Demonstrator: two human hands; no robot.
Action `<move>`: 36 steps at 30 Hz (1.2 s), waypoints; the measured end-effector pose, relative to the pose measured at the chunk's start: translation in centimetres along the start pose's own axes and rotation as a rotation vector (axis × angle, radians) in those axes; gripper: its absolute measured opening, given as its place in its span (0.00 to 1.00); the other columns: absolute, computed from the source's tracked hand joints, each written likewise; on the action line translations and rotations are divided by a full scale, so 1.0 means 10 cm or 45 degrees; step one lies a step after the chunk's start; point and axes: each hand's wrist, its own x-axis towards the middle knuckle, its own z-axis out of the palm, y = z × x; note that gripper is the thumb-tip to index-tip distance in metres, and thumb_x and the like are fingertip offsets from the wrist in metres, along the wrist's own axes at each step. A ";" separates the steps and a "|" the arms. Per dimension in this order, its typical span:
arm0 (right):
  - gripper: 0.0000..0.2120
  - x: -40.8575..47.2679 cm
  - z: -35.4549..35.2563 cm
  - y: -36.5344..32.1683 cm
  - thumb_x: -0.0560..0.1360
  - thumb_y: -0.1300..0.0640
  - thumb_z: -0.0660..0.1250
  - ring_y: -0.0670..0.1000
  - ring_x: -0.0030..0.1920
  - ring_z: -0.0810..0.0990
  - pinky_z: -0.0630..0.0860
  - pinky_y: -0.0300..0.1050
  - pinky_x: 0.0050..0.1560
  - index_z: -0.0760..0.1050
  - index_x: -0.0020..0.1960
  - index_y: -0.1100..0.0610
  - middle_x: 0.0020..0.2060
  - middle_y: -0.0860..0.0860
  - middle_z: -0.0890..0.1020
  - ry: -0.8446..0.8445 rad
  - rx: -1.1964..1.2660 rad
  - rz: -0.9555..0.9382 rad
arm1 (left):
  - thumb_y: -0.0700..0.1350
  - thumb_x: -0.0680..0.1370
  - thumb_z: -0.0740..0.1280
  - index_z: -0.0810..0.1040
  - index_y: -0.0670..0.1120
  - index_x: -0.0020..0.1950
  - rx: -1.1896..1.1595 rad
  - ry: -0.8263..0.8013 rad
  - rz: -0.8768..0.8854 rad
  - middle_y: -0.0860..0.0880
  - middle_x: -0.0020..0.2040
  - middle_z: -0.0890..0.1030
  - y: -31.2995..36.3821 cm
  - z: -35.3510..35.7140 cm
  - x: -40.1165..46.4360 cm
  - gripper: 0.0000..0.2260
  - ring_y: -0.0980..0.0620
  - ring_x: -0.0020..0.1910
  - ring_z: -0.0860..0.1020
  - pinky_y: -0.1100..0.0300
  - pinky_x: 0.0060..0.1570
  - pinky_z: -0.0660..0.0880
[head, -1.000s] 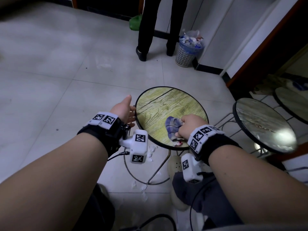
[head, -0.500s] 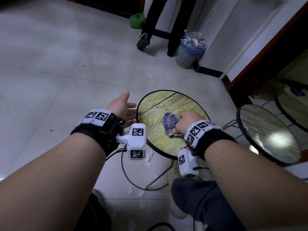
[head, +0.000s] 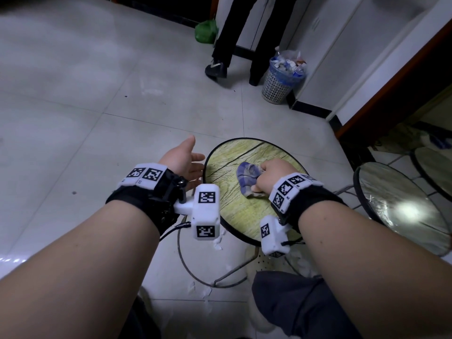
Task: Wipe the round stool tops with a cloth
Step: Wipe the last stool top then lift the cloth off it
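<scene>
Crumpled blue cloth point(head: 247, 178) lies on yellow-green stool top point(head: 234, 206) (round, wood-grained).

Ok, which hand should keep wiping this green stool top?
Right. The right hand already grips the cloth on the green stool top. The left hand is open beside the rim, holding nothing.

Tiled floor point(head: 73, 123) carries 3 stools, a wastebasket point(head: 278, 86).

A full mesh waste basket point(head: 281, 80) stands against the white wall. A person's dark-trousered legs point(head: 234, 40) stand just beside it. A green bag point(head: 205, 33) lies behind them.
</scene>
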 end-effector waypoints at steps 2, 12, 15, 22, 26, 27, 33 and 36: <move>0.16 0.04 0.01 -0.01 0.69 0.57 0.71 0.51 0.30 0.69 0.64 0.39 0.30 0.64 0.31 0.56 0.29 0.51 0.71 0.017 0.010 0.000 | 0.63 0.79 0.52 0.72 0.42 0.61 0.014 -0.003 0.005 0.39 0.67 0.72 -0.01 0.00 0.02 0.26 0.43 0.66 0.71 0.49 0.59 0.69; 0.15 0.27 -0.02 -0.08 0.69 0.56 0.71 0.50 0.29 0.69 0.63 0.38 0.29 0.66 0.31 0.55 0.29 0.51 0.72 0.043 0.009 -0.019 | 0.63 0.79 0.51 0.73 0.43 0.58 0.022 0.008 0.008 0.41 0.63 0.75 0.01 -0.04 0.09 0.26 0.44 0.63 0.73 0.50 0.58 0.69; 0.11 0.33 -0.04 -0.10 0.69 0.55 0.72 0.50 0.30 0.71 0.65 0.38 0.30 0.71 0.35 0.55 0.31 0.51 0.75 0.038 -0.008 -0.039 | 0.63 0.79 0.51 0.74 0.43 0.58 0.020 0.010 0.016 0.41 0.61 0.77 0.01 -0.05 0.12 0.26 0.45 0.61 0.75 0.51 0.55 0.70; 0.14 0.47 -0.06 -0.15 0.69 0.55 0.71 0.51 0.31 0.72 0.64 0.38 0.31 0.68 0.32 0.55 0.30 0.50 0.74 0.048 0.024 -0.084 | 0.63 0.79 0.51 0.75 0.43 0.58 -0.004 0.022 0.034 0.43 0.58 0.78 0.02 -0.04 0.19 0.27 0.46 0.57 0.76 0.51 0.53 0.71; 0.11 0.53 -0.08 -0.19 0.70 0.55 0.71 0.53 0.36 0.73 0.68 0.40 0.38 0.70 0.38 0.55 0.35 0.51 0.74 0.051 -0.001 -0.093 | 0.64 0.79 0.51 0.76 0.43 0.54 -0.018 0.056 0.042 0.44 0.56 0.79 0.03 -0.04 0.24 0.27 0.47 0.54 0.78 0.53 0.49 0.72; 0.10 0.56 -0.09 -0.20 0.70 0.55 0.71 0.53 0.38 0.73 0.68 0.40 0.38 0.69 0.39 0.54 0.34 0.50 0.73 0.049 0.008 -0.096 | 0.64 0.79 0.51 0.77 0.44 0.53 -0.015 0.068 0.047 0.44 0.56 0.80 0.03 -0.04 0.26 0.27 0.47 0.54 0.78 0.53 0.47 0.72; 0.07 0.62 -0.15 -0.26 0.70 0.55 0.72 0.57 0.47 0.77 0.71 0.42 0.44 0.75 0.44 0.55 0.42 0.51 0.78 0.044 0.056 -0.152 | 0.64 0.78 0.51 0.77 0.44 0.53 -0.018 0.115 0.057 0.46 0.52 0.82 0.05 -0.03 0.30 0.27 0.48 0.53 0.79 0.55 0.43 0.72; 0.06 0.68 -0.18 -0.27 0.70 0.55 0.72 0.53 0.41 0.77 0.71 0.41 0.41 0.75 0.43 0.55 0.45 0.53 0.80 0.049 0.068 -0.164 | 0.65 0.78 0.51 0.77 0.44 0.54 -0.053 0.124 0.050 0.46 0.51 0.83 0.08 -0.03 0.31 0.28 0.48 0.53 0.79 0.55 0.41 0.72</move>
